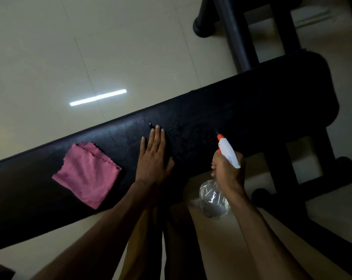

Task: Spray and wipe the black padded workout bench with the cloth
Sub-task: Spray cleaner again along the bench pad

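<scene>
The black padded bench [241,110] runs diagonally from lower left to upper right. A folded pink cloth [86,174] lies on its pad at the left. My left hand [154,158] rests flat on the pad, fingers straight, just right of the cloth. My right hand [227,168] grips a clear spray bottle [213,199] with a white trigger head and orange nozzle, which points at the pad. Small wet droplets [151,124] glisten on the pad beyond my left fingertips.
Pale tiled floor [70,57] lies beyond the bench, with a bright light strip reflected on it. Black frame tubes [237,37] stand at the upper right. The bench's legs and foot [312,168] sit at the right. My legs are below the near edge.
</scene>
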A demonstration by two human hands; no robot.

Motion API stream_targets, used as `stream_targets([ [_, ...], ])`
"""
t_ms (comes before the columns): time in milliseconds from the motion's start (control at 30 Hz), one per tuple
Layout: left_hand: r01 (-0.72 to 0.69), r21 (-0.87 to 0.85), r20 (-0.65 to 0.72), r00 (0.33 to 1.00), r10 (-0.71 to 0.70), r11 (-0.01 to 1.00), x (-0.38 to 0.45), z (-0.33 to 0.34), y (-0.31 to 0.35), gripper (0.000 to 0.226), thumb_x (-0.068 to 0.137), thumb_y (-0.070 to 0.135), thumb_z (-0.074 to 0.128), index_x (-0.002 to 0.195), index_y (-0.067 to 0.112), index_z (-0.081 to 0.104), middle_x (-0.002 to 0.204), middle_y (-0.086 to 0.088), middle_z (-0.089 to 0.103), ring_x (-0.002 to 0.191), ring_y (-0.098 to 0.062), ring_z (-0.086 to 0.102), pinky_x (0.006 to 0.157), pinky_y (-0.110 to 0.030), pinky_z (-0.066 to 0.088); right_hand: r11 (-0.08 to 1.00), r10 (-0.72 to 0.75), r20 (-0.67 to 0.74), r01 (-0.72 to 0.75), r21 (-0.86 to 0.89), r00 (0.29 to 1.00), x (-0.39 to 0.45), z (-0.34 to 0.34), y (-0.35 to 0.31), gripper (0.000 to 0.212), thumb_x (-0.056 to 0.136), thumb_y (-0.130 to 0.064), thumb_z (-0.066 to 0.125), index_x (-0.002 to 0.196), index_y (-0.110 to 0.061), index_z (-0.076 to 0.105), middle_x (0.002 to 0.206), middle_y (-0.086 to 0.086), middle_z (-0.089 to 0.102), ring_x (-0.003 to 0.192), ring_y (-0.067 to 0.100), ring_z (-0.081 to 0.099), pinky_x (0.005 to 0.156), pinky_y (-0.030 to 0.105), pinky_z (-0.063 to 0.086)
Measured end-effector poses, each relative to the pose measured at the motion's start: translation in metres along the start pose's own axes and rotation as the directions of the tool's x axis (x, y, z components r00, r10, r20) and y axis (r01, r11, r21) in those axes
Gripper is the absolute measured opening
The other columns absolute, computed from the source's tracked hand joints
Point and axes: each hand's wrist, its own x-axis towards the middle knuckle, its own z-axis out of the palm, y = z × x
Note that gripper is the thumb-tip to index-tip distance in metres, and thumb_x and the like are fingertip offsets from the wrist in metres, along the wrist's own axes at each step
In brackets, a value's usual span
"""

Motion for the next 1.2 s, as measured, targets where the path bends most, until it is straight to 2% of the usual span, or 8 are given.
stream_targets([
  [100,-0.082,0.018,0.029,0.996,0.081,0.997,0.013,-0.004,0.019,0.084,0.098,0.046,0.041,0.159,0.007,-0.002,0.167,-0.012,-0.010,0.153,-0.024,-0.013,0.125,-0.045,-0.008,1.000,-0.011,0.010,0.011,0.014,1.000,0.012,-0.018,-0.010,0.012,0.083,-0.014,0.054,0.078,-0.012,0.064,0.066,0.010,0.052,0.054,0.022,0.049,0.045,0.027,0.045],
  [233,-0.152,0.040,0.063,0.987,0.149,0.988,0.034,-0.011,0.043,0.086,0.099,0.044,0.045,0.159,0.008,-0.004,0.167,-0.010,-0.013,0.153,-0.023,-0.015,0.125,-0.047,-0.007,0.999,0.003,0.061,-0.001,-0.032,0.998,0.028,-0.036,-0.018,0.045,0.084,-0.014,0.049,0.083,-0.055,0.066,0.078,-0.002,0.059,0.055,0.010,0.053,0.047,0.024,0.047],
  [433,-0.141,0.016,0.092,0.986,0.139,0.990,0.054,-0.014,0.067,0.088,0.099,0.046,0.044,0.158,0.009,-0.008,0.166,-0.011,-0.017,0.152,-0.023,-0.018,0.124,-0.050,-0.010,0.995,0.078,-0.099,-0.072,0.066,0.992,0.045,-0.062,-0.028,0.014,0.072,-0.015,0.053,0.079,-0.016,0.065,0.066,0.004,0.049,0.047,0.016,0.045,0.038,0.015,0.037],
  [567,-0.170,0.031,0.091,0.982,0.166,0.985,0.059,-0.010,0.081,0.088,0.098,0.046,0.044,0.158,0.008,-0.007,0.166,-0.012,-0.016,0.153,-0.024,-0.017,0.124,-0.051,-0.009,0.986,0.097,-0.111,-0.080,0.147,0.989,0.058,-0.080,-0.039,0.043,0.064,-0.046,0.052,0.095,-0.019,0.065,0.074,0.003,0.052,0.052,0.015,0.048,0.042,0.019,0.042],
  [667,-0.182,0.043,0.101,0.979,0.177,0.982,0.064,-0.006,0.089,0.088,0.098,0.046,0.043,0.158,0.008,-0.009,0.165,-0.012,-0.017,0.153,-0.025,-0.018,0.124,-0.050,-0.010,0.988,0.051,-0.113,-0.034,0.150,0.992,0.068,-0.091,-0.044,0.014,0.077,-0.047,0.064,0.083,-0.036,0.058,0.083,0.001,0.058,0.053,0.011,0.053,0.045,0.023,0.046],
  [867,-0.231,0.065,0.064,0.972,0.227,0.971,0.075,-0.003,0.101,0.090,0.096,0.042,0.052,0.158,0.004,-0.002,0.165,-0.016,-0.010,0.153,-0.027,-0.012,0.125,-0.047,-0.004,0.989,0.039,-0.194,-0.010,0.146,0.980,0.097,-0.118,-0.053,0.028,0.069,-0.071,0.068,0.094,-0.060,0.065,0.104,-0.017,0.071,0.058,0.001,0.062,0.055,0.025,0.051],
  [1133,-0.256,0.069,0.106,0.963,0.248,0.964,0.096,-0.005,0.137,0.091,0.097,0.045,0.047,0.158,0.006,-0.009,0.165,-0.014,-0.017,0.152,-0.026,-0.017,0.125,-0.045,-0.008,0.978,0.048,-0.233,0.001,0.208,0.971,0.122,-0.148,-0.052,0.013,0.077,-0.058,0.067,0.090,-0.058,0.067,0.112,-0.005,0.067,0.069,0.007,0.060,0.050,0.022,0.048],
  [1200,-0.239,0.069,0.113,0.966,0.231,0.968,0.099,-0.006,0.142,0.091,0.098,0.045,0.046,0.157,0.006,-0.011,0.164,-0.015,-0.019,0.152,-0.026,-0.019,0.125,-0.045,-0.010,0.967,0.047,-0.264,0.023,0.254,0.963,0.129,-0.157,-0.051,0.026,0.079,-0.054,0.070,0.104,-0.048,0.067,0.105,-0.007,0.067,0.065,0.003,0.060,0.048,0.021,0.047],
])
